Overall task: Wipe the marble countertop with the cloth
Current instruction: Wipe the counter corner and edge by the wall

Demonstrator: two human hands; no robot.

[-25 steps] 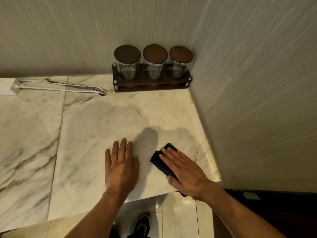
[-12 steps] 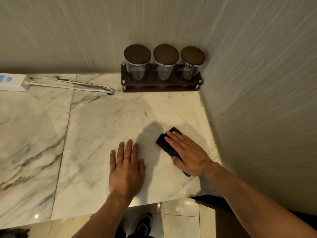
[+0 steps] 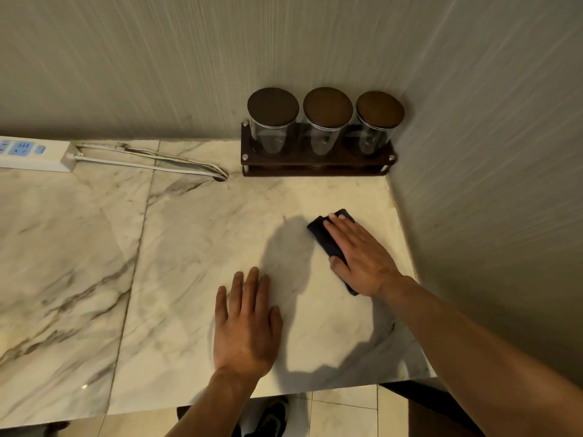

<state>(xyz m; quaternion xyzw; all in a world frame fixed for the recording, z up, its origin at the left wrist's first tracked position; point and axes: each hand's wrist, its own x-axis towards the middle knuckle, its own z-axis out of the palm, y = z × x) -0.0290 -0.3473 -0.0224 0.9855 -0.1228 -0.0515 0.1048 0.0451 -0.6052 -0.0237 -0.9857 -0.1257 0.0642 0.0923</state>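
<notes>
The fingers (image 3: 342, 230) of the right hand (image 3: 362, 258) lie flat and close together on top of a dark cloth (image 3: 328, 241), pressing it onto the marble table (image 3: 189, 247) rather than curling around it; the thumb rests at the cloth's near-left edge. The cloth is a folded dark strip, showing beyond the fingertips at the far end and just under the wrist at the near end. It sits toward 2 o'clock on the table, near the right wall (image 3: 489, 184) but apart from it.

The left hand (image 3: 246, 323) lies palm down at about 6 o'clock, fingers straight and slightly spread, holding nothing, well apart from the cloth.

At 1 o'clock, in the corner, a dark wooden rack (image 3: 315, 165) holds three clear jars (image 3: 326, 127) with brown lids, side by side. At 10 o'clock a white power strip (image 3: 34, 154) lies against the back wall, and its white cable (image 3: 151, 164) runs right to a hole in the table.

Below the table's near edge, a tiled floor and a dark shoe (image 3: 271, 417) show.
</notes>
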